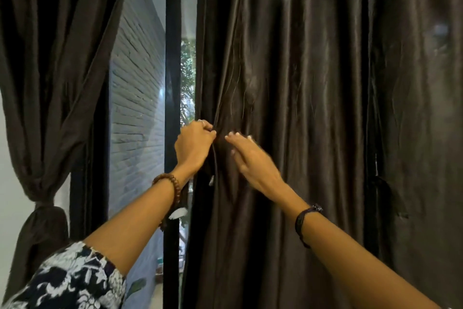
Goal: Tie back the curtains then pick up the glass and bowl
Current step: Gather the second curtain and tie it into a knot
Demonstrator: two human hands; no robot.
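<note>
The right curtain (313, 108), dark and glossy, hangs loose over most of the right side of the view, and its inner edge falls down the middle, just right of the black window frame (172, 83). The left hand (194, 144) has its grip closed on that inner edge, fingers curled round a fold of the cloth at mid-height. The right hand (250, 160) lies just beside it with fingers straight and spread flat on the fabric, holding nothing; it is blurred, so the fingertips are hard to make out.

The left curtain (50, 70) is already gathered and bound at a tie-back (43, 198) near the left border, its lower part flaring out below the knot. Between the two curtains a strip of window shows a pale brick wall (137, 108) and some greenery beyond.

The tops and bottoms of both curtains are cut off by the borders. A beaded bracelet (170, 183) sits on the left wrist, a dark band (304, 221) on the right, and a patterned sleeve (70, 281) fills the lower left corner. The glass and bowl are out of sight. Open cloth stretches away to the right of the hands.
</note>
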